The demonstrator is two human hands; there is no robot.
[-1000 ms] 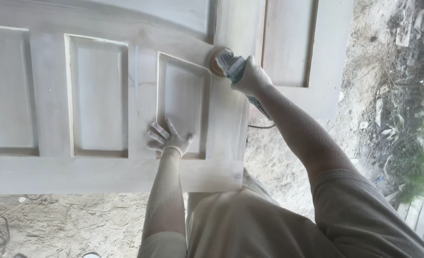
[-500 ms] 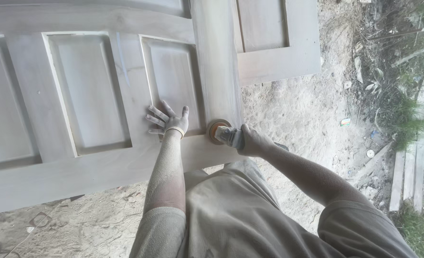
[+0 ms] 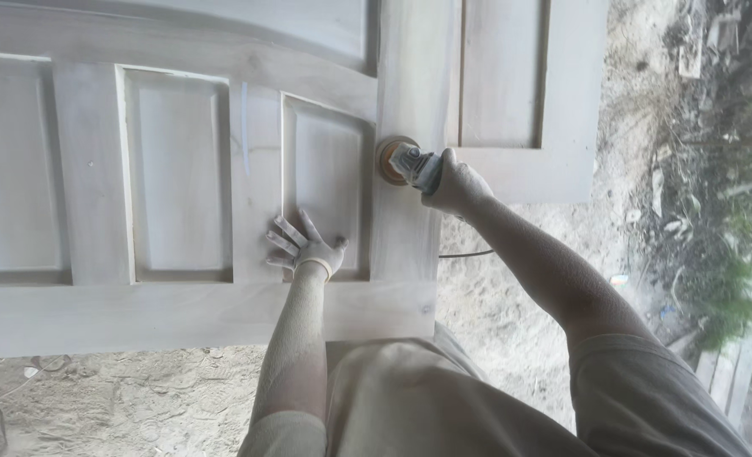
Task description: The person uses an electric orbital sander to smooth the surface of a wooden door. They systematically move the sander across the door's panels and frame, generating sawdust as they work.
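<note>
A large panelled wooden door, pale and dusted white, lies flat across most of the head view, its recessed rectangular panels set side by side between raised rails and stiles. A second panelled door piece lies at the upper right, just beyond the first one's long stile. Under and around both is sandy ground, with scraps of wood and debris strewn to the far right and some planks at the lower right edge. The person's dusty trousers fill the bottom middle. The left hand, wearing a pale glove, rests flat on the lower part of one recessed panel, fingers spread open and holding nothing. The right hand, coated in dust, is closed around the body of a small power sander, whose round orange-brown disc sits against the vertical stile of the large door, near where that stile meets the second piece. A thin dark cable shows below the right forearm, crossing the ground beside the door's edge; it probably belongs to the sander, though the join is hidden behind the arm. A small pale patch on the sander's housing may be a label, too blurred to tell.
</note>
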